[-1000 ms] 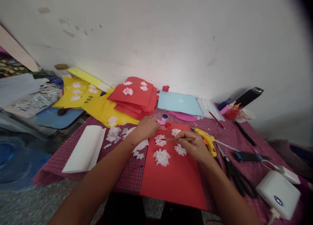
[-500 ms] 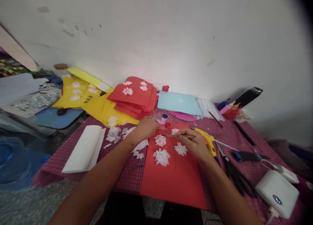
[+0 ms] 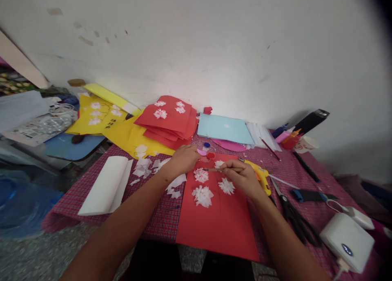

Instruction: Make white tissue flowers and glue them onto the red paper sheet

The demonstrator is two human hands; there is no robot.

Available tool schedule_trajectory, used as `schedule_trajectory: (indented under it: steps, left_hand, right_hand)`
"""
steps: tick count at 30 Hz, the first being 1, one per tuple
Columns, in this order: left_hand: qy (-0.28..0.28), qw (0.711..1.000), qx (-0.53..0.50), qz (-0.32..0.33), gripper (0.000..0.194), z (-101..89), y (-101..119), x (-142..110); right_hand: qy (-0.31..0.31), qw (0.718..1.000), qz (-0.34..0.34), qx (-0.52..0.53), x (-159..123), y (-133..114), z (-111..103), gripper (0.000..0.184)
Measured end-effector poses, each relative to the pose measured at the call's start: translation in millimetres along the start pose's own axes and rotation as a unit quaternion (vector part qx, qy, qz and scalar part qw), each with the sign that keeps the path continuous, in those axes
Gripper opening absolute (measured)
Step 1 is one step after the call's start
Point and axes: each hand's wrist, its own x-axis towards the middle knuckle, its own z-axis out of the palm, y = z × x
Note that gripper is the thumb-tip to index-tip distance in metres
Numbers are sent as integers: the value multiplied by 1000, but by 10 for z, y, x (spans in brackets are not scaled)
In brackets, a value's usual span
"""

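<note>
A red paper sheet (image 3: 219, 220) lies in front of me on the checked tablecloth, with several white paper flowers (image 3: 202, 195) stuck on its far half. My right hand (image 3: 243, 179) is closed on a thin paintbrush (image 3: 216, 169) whose tip points left, just above the flower nearest the far left corner. My left hand (image 3: 183, 159) rests curled on the sheet's far left corner, next to small paint lids (image 3: 206, 151) in pink, red and blue. What the left fingers hold, if anything, is hidden.
A yellow glue gun (image 3: 260, 175), black scissors (image 3: 292, 215) and a white power bank (image 3: 347, 241) lie to the right. Stacks of red paper (image 3: 168, 122), yellow paper (image 3: 122, 134) and light blue paper (image 3: 223, 129) sit at the back. White paper scraps (image 3: 143, 167) and a folded white sheet (image 3: 105, 185) lie left.
My right hand and the paintbrush have shifted slightly away from me, from over the flower's middle to its far edge. The left hand has stayed put.
</note>
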Motion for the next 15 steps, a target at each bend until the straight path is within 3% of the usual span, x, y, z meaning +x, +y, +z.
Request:
schedule_trajectory:
  steps: [7, 15]
  left_hand:
    - [4, 1000, 8, 3, 27, 14, -8, -2]
    - [13, 1000, 3, 3, 30, 41, -13, -6]
  right_hand:
    - [19, 1000, -19, 7, -36, -65, 11, 18]
    - [-47, 997, -52, -29, -50, -39, 41, 16]
